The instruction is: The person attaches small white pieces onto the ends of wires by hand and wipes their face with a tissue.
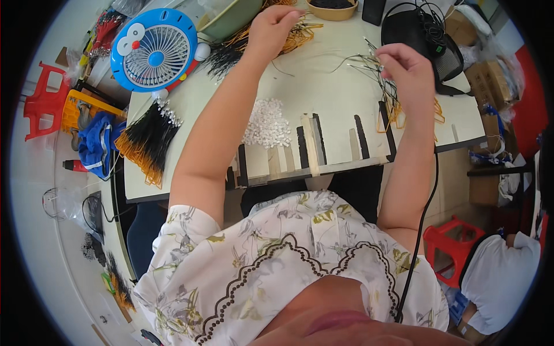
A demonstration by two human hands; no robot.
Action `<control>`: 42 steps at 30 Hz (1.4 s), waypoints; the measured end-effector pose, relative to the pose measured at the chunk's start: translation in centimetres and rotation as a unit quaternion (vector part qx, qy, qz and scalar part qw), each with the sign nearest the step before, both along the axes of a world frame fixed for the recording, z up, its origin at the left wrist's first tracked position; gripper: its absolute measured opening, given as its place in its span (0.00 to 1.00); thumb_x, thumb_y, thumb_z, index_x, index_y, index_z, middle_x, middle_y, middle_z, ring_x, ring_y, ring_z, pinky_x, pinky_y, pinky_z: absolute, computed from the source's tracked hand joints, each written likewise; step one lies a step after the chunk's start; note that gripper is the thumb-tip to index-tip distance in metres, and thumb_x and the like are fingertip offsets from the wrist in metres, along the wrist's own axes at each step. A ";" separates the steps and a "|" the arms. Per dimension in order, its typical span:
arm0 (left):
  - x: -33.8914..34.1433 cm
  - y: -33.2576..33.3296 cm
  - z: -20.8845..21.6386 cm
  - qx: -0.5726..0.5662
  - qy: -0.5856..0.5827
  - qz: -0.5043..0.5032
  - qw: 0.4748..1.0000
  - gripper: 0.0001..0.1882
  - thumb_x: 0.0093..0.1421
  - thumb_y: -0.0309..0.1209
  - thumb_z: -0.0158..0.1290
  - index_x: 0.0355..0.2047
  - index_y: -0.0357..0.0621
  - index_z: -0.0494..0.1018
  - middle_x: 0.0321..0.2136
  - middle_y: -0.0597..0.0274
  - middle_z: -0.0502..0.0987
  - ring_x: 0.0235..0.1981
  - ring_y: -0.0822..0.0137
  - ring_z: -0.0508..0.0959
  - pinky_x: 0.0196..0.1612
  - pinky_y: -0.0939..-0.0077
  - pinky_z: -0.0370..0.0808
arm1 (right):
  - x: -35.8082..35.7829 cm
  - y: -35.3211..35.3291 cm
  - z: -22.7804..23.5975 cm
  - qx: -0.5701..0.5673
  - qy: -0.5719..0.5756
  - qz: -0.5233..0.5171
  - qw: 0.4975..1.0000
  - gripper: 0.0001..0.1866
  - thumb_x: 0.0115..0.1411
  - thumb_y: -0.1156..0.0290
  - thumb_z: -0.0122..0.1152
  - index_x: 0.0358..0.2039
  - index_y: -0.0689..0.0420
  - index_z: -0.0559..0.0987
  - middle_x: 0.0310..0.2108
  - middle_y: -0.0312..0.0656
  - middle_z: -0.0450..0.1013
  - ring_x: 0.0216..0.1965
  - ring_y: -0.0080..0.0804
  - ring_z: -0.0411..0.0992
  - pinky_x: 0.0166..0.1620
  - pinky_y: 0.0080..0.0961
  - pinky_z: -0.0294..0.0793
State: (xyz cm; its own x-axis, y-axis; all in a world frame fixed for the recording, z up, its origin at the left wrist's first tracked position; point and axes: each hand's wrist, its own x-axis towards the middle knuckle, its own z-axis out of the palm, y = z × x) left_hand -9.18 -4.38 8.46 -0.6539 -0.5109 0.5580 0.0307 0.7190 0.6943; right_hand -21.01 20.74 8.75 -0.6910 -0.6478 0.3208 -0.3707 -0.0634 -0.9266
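Note:
My left hand reaches to the far side of the table, its thumb and fingertips pinched together over a pile of black and orange wires. Whatever is between those fingertips is too small to make out. Further right, my right hand is closed, thumb against forefinger, at a loose bunch of thin dark wires with pale tips. Orange looped ends of wires show beside and below that wrist. A heap of small white connectors lies between my forearms, close to the left one.
Black and beige strips line the table's front edge. Left stand a blue cartoon-shaped fan and a bundle of black-orange wires. Behind are a green basin and a tan bowl; a black bag sits right. Another person is lower right.

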 end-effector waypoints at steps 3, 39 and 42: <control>2.0 4.4 0.9 0.074 -0.039 -0.173 0.981 0.13 0.64 0.37 0.55 0.40 0.41 0.82 0.31 0.67 0.80 0.33 0.72 0.76 0.40 0.72 0.74 | 1.1 -1.3 -1.2 -0.077 -0.036 0.111 0.990 0.07 0.61 0.77 0.59 0.39 0.61 0.82 0.31 0.31 0.76 0.29 0.16 0.70 0.38 0.13 0.72; 10.0 5.0 -5.2 0.320 -0.077 -0.050 0.943 0.08 0.58 0.27 0.59 0.36 0.36 0.78 0.35 0.63 0.80 0.37 0.75 0.76 0.45 0.80 0.71 | 5.1 -7.7 -5.8 0.060 -0.034 0.226 0.972 0.05 0.58 0.79 0.57 0.35 0.62 0.80 0.28 0.34 0.75 0.31 0.18 0.72 0.34 0.17 0.68; 10.0 5.1 -5.6 0.303 -0.024 -0.064 0.951 0.08 0.56 0.27 0.60 0.34 0.36 0.79 0.30 0.64 0.81 0.34 0.76 0.77 0.41 0.80 0.72 | 5.4 -7.6 -5.7 0.076 0.003 0.218 0.973 0.05 0.58 0.79 0.57 0.34 0.62 0.80 0.28 0.34 0.76 0.31 0.18 0.72 0.35 0.17 0.69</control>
